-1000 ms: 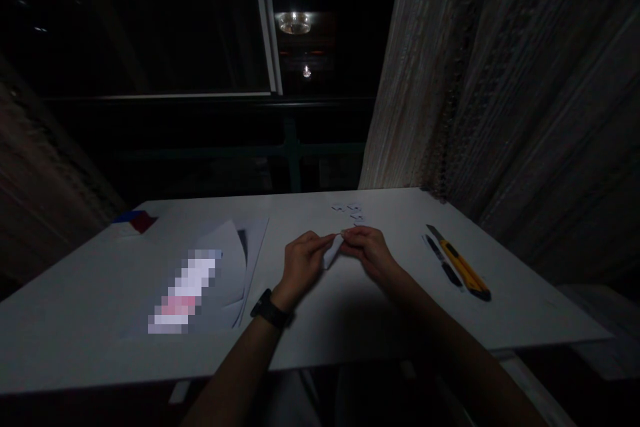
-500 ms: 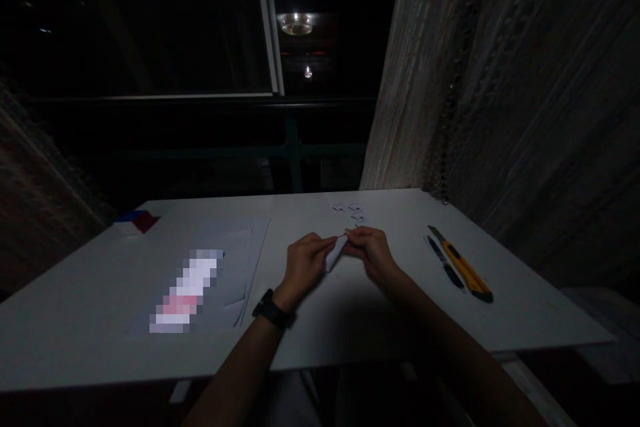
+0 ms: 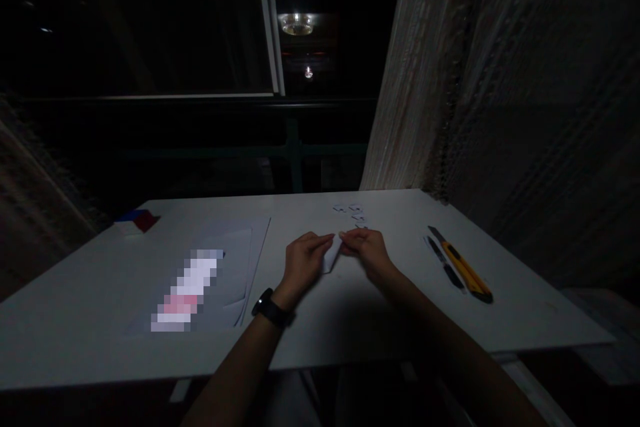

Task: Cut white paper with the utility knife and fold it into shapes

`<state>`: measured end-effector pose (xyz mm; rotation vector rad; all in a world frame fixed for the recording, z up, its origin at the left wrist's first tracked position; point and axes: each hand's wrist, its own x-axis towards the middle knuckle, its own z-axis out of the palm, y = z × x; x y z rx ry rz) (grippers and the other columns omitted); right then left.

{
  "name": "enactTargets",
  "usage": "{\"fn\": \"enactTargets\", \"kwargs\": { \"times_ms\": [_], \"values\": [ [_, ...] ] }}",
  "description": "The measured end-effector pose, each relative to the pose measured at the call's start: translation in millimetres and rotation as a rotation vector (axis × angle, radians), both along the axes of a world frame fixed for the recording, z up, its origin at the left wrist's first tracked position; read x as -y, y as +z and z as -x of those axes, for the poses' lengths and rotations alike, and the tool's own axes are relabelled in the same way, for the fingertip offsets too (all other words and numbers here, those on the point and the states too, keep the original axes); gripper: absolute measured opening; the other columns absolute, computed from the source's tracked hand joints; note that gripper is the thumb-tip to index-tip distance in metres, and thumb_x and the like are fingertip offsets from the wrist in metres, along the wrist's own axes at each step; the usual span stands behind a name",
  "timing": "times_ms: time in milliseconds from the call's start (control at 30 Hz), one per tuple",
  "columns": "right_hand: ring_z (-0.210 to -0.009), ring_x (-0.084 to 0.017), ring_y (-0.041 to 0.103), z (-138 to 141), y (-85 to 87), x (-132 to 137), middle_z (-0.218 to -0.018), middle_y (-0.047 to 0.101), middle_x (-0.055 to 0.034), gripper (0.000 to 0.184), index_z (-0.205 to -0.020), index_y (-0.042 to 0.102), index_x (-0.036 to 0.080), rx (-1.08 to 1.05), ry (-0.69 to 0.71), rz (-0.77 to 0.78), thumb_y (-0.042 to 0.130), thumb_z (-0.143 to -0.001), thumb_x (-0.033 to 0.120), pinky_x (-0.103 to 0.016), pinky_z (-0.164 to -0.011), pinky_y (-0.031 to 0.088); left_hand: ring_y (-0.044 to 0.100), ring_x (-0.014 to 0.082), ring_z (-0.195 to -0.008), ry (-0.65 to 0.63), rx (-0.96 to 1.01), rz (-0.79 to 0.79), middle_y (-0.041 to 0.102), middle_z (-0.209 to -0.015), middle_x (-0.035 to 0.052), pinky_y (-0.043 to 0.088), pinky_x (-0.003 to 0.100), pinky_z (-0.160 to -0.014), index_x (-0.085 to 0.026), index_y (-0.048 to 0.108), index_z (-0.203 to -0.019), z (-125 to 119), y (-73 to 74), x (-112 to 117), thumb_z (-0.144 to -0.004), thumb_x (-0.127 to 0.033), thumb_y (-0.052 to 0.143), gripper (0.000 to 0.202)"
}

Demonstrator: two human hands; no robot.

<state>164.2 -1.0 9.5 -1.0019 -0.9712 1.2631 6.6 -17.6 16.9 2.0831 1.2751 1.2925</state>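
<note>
Over the middle of the white table (image 3: 350, 320), both hands pinch one small white piece of paper (image 3: 331, 257). My left hand (image 3: 303, 263), with a dark watch on its wrist, grips the paper's left side with closed fingers. My right hand (image 3: 367, 251) pinches the paper's upper right end. The fingertips of both hands nearly meet above the paper. Just beyond the hands lie a few small paper scraps (image 3: 353, 211).
A yellow utility knife (image 3: 464, 269) and a dark pen (image 3: 443, 261) lie to the right. White sheets (image 3: 220, 273) are stacked on the left. A red and blue object (image 3: 136, 219) sits at the far left corner. A curtain (image 3: 500, 100) hangs on the right, a dark window behind.
The hands have drawn slightly closer together on the paper, whose visible part has shrunk and sunk between them. Nothing else on the table has moved.
</note>
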Motion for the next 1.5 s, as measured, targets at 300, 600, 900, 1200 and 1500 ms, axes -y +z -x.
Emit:
{"fn": "enactTargets", "kwargs": {
  "times_ms": [300, 600, 900, 1200, 1500],
  "values": [
    [-0.048, -0.011, 0.057, 4.9, 0.4, 2.0, -0.051, 0.062, -0.0019, 0.033, -0.056, 0.064, 0.011, 0.044, 0.017, 0.014, 0.079, -0.046, 0.038, -0.024, -0.053, 0.049, 0.056, 0.0137, -0.068, -0.007, 0.127, 0.078, 0.060, -0.071, 0.0024, 0.041, 0.024, -0.063, -0.022, 0.069, -0.096, -0.4, -3.6, -2.6, -0.079, -0.033, 0.054, 0.025],
    [-0.047, -0.011, 0.054, 8.7, -6.7, 1.9, -0.049, 0.060, -0.0020, 0.034, -0.056, 0.064, 0.010, 0.134, 0.093, -0.010, 0.076, -0.050, 0.042, -0.025, -0.051, 0.045, 0.060, 0.0176, -0.077, 0.007, 0.278, 0.165, 0.068, -0.082, 0.0057, 0.043, 0.027, -0.070, -0.020, 0.070, -0.092, 0.8, -8.5, -10.3, -0.073, -0.029, 0.061, 0.023],
    [-0.049, -0.012, 0.055, 9.1, -9.7, 1.7, -0.051, 0.061, -0.0023, 0.035, -0.057, 0.064, 0.011, 0.133, 0.129, -0.005, 0.076, -0.049, 0.043, -0.026, -0.054, 0.046, 0.062, 0.0192, -0.080, 0.025, 0.332, 0.194, 0.069, -0.086, 0.0074, 0.045, 0.028, -0.071, -0.019, 0.070, -0.092, -0.2, -12.1, -11.5, -0.072, -0.030, 0.062, 0.024],
    [-0.047, -0.011, 0.053, 10.4, -11.1, 2.7, -0.050, 0.059, -0.0018, 0.036, -0.056, 0.063, 0.011, 0.182, 0.121, -0.030, 0.075, -0.050, 0.045, -0.025, -0.052, 0.044, 0.063, 0.0213, -0.084, 0.011, 0.412, 0.231, 0.070, -0.091, 0.0087, 0.046, 0.031, -0.076, -0.018, 0.070, -0.092, -0.2, -14.2, -14.5, -0.070, -0.030, 0.064, 0.026],
    [-0.045, -0.010, 0.050, 9.5, -7.8, 2.5, -0.047, 0.056, -0.0005, 0.035, -0.054, 0.059, 0.013, 0.246, 0.104, -0.040, 0.072, -0.051, 0.046, -0.023, -0.047, 0.040, 0.064, 0.0213, -0.076, -0.011, 0.602, 0.400, 0.070, -0.085, 0.0097, 0.048, 0.029, -0.067, -0.014, 0.071, -0.088, -1.1, -2.7, -9.8, -0.062, -0.030, 0.070, 0.031]
  ]
}}
